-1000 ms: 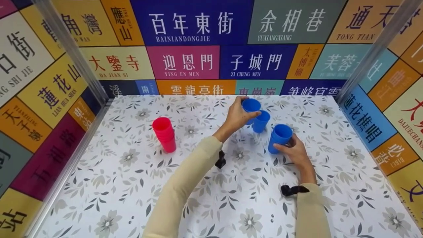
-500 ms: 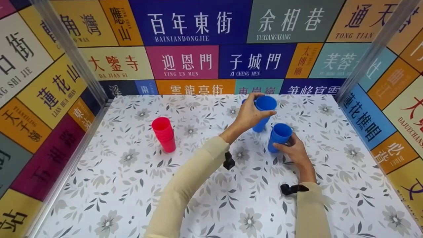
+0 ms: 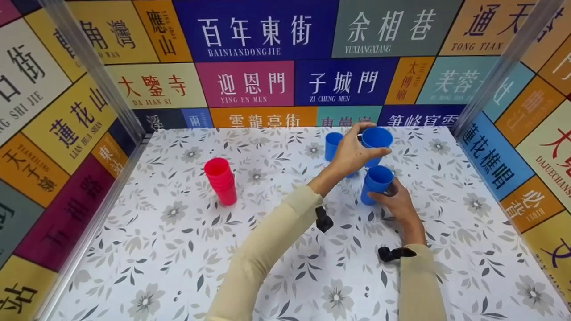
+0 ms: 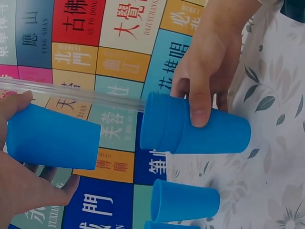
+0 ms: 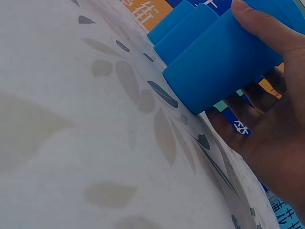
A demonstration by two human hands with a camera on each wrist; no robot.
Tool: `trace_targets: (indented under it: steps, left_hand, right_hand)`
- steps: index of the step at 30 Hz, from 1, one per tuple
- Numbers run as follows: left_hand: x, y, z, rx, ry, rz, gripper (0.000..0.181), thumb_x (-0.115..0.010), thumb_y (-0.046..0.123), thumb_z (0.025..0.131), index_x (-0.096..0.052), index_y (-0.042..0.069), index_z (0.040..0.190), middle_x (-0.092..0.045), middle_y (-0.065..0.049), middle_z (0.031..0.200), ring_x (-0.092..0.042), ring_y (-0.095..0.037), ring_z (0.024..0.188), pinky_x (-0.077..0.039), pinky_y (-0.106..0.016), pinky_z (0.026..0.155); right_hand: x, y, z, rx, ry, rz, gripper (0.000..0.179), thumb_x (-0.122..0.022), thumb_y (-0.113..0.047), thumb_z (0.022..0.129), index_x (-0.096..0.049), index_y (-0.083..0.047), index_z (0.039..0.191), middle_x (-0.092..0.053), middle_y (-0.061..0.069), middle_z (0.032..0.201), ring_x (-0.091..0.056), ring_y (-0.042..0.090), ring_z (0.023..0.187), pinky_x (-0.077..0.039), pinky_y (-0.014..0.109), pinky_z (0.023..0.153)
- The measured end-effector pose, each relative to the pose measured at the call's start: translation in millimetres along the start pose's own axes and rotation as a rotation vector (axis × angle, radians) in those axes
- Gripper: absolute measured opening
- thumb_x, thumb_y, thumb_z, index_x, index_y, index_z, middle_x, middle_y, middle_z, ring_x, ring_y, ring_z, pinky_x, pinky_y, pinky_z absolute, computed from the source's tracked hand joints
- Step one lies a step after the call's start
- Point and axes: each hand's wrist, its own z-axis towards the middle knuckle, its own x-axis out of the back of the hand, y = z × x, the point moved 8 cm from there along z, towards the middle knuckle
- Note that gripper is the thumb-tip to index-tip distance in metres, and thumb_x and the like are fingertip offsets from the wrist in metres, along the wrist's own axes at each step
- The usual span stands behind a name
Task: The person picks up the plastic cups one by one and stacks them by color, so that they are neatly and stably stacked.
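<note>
My left hand (image 3: 353, 154) holds a blue plastic cup (image 3: 377, 141) off the table, mouth up, thumb and fingers on opposite sides. In the left wrist view this cup (image 4: 55, 138) is apart from the nested stack of blue cups (image 4: 217, 131). My right hand (image 3: 398, 203) grips that stack, which stands on the table in front of the lifted cup; in the right wrist view its lower cup (image 5: 214, 67) touches the cloth. Behind my left hand stands another blue cup (image 3: 333, 145). One more blue cup (image 4: 183, 200) is mostly hidden by my left hand in the head view.
A nested stack of red cups (image 3: 226, 189) stands on the left half of the table (image 3: 178, 249), which has a leaf-patterned cloth. Sign-covered panels (image 3: 258, 40) rise at the back and both sides.
My left hand has carried its cup to the right, over the front standing cup and towards the stack. The rear cup has come into view behind it. The right hand has stayed put.
</note>
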Motion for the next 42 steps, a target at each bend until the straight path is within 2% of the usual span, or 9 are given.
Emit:
trace_targets:
  steps: [12,16,21,27,34,38,42]
  left_hand:
    - [-26.2,-12.2,-5.2,0.028,-0.081,0.005,0.069,-0.084,0.032,0.081,-0.052,0.028,0.142,-0.054,0.002,0.148,-0.058,-0.017,0.128,-0.052,-0.034,0.105]
    - [-29.1,-14.6,-6.2,0.042,-0.099,0.016,0.069,-0.085,0.032,0.081,-0.053,0.029,0.141,-0.054,0.003,0.147,-0.058,-0.016,0.128,-0.053,-0.034,0.104]
    - [-32.5,-18.4,-3.9,0.032,-0.111,0.006,0.071,-0.085,0.031,0.08,-0.053,0.026,0.143,-0.054,0.003,0.147,-0.057,-0.017,0.13,-0.052,-0.034,0.104]
    - [-38.8,-30.5,-3.3,0.039,-0.111,0.014,0.071,-0.086,0.032,0.079,-0.054,0.027,0.142,-0.055,0.004,0.148,-0.057,-0.015,0.131,-0.051,-0.03,0.105]
    - [-41.5,-40.4,-5.7,-0.011,-0.146,0.098,0.077,-0.085,0.03,0.081,-0.047,0.023,0.148,-0.052,0.0,0.15,-0.053,-0.018,0.136,-0.049,-0.027,0.107]
    - [-37.9,-43.0,-7.5,-0.02,-0.149,0.062,0.09,-0.085,0.03,0.081,-0.035,0.023,0.155,-0.047,0.0,0.155,-0.048,-0.019,0.141,-0.048,-0.028,0.109]
    - [-31.3,-46.8,-7.5,-0.003,-0.115,0.005,0.093,-0.085,0.033,0.081,-0.031,0.024,0.156,-0.045,-0.001,0.156,-0.047,-0.018,0.142,-0.048,-0.03,0.109]
  right_hand:
    - [-1.7,-12.7,-6.5,-0.013,-0.026,0.026,0.089,-0.075,-0.023,0.09,-0.02,-0.005,0.159,-0.034,0.025,0.159,-0.031,0.043,0.149,-0.024,0.057,0.124]
    - [-1.3,-4.1,-0.3,0.004,-0.022,0.021,0.091,-0.076,-0.027,0.09,-0.021,-0.008,0.159,-0.035,0.023,0.159,-0.033,0.041,0.148,-0.024,0.057,0.123]
    - [-0.3,-5.5,0.4,0.036,-0.02,0.018,0.089,-0.076,-0.026,0.09,-0.022,-0.007,0.158,-0.036,0.024,0.158,-0.034,0.042,0.148,-0.025,0.057,0.123]
    - [-1.1,-4.4,-1.7,0.042,-0.031,0.014,0.089,-0.074,-0.022,0.091,-0.02,-0.008,0.159,-0.035,0.024,0.159,-0.033,0.043,0.148,-0.026,0.058,0.122]
    - [-1.4,-3.2,-2.2,0.013,-0.039,-0.004,0.092,-0.075,-0.028,0.091,-0.017,-0.015,0.161,-0.028,0.021,0.163,-0.026,0.042,0.151,-0.025,0.058,0.123]
    - [-0.4,-4.9,-3.8,0.013,-0.034,0.02,0.091,-0.075,-0.025,0.091,-0.018,-0.012,0.161,-0.03,0.024,0.162,-0.029,0.041,0.15,-0.028,0.056,0.122]
    - [-1.4,-6.0,-4.5,0.019,-0.031,0.047,0.089,-0.074,-0.021,0.091,-0.019,-0.008,0.16,-0.034,0.026,0.159,-0.033,0.041,0.148,-0.029,0.055,0.122]
